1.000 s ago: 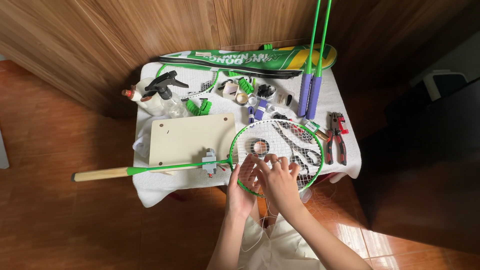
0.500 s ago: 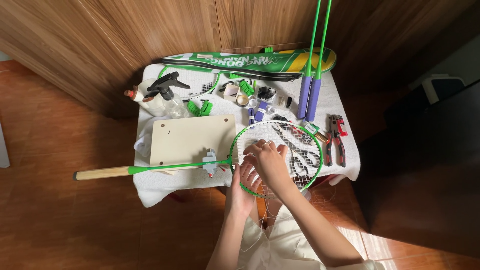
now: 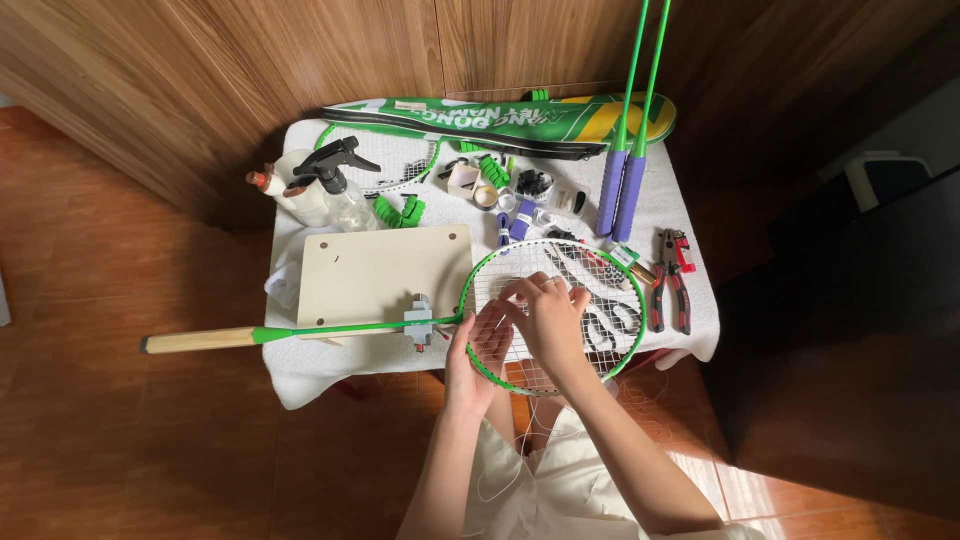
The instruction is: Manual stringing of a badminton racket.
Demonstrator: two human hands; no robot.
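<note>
Racket: a green-framed racket (image 3: pixel 556 312) lies flat across the front of the counter (image 3: pixel 300 375), head to the right, thin green shaft running left to a bare wooden handle that sticks out past the counter edge.
Left hand: the left hand (image 3: pixel 478 352) sits at the near rim of the racket head, fingers spread and resting on the white strings, closed on nothing I can see.
Right hand: the right hand (image 3: pixel 548 318) lies over the middle of the string bed, fingers curled with tips pinched at the strings; whether a string is actually caught between them is too fine to tell.
Around: a pale wooden board (image 3: pixel 385 275) sits just left of the head, with a small grey clamp (image 3: pixel 419 321) on the shaft at its lower edge.
Behind: spray bottle (image 3: pixel 335 183), green clips (image 3: pixel 400 212), small rolls and bits, a green racket bag (image 3: pixel 500 117) at the back.
Right side: two purple-gripped rackets (image 3: pixel 622 180) run off the top; red-handled pliers (image 3: pixel 672 275) lie at the edge.
Hidden: things under the strings are blurred by the mesh; loose white string trails below, hard to follow.
Surface: white towelling cloth covers the counter.
</note>
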